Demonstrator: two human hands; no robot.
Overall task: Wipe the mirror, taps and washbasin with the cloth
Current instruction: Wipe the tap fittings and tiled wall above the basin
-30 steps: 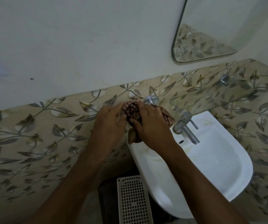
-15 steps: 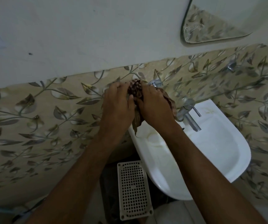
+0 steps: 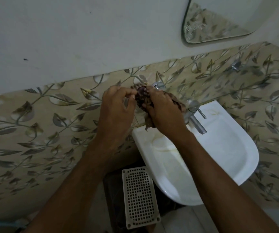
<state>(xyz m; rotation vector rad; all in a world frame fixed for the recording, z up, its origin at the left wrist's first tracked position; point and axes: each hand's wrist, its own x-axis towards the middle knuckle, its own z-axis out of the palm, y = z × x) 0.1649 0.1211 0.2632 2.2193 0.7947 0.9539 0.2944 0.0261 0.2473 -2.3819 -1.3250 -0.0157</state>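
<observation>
The taps look like the step in hand: the right hand [image 3: 164,109] is clenched around a bunched, dark patterned cloth [image 3: 141,98], pressing it against the wall-mounted chrome tap [image 3: 157,85] just above the grip. The left hand [image 3: 116,108] pinches the cloth's edge with fingertips, beside the right. Right of the grip stands the smooth steel basin tap [image 3: 194,115] on the glossy white washbasin [image 3: 219,158], stained near the hands. Next probably comes rubbing around the tap's body. The mirror [image 3: 216,26] hangs well above.
</observation>
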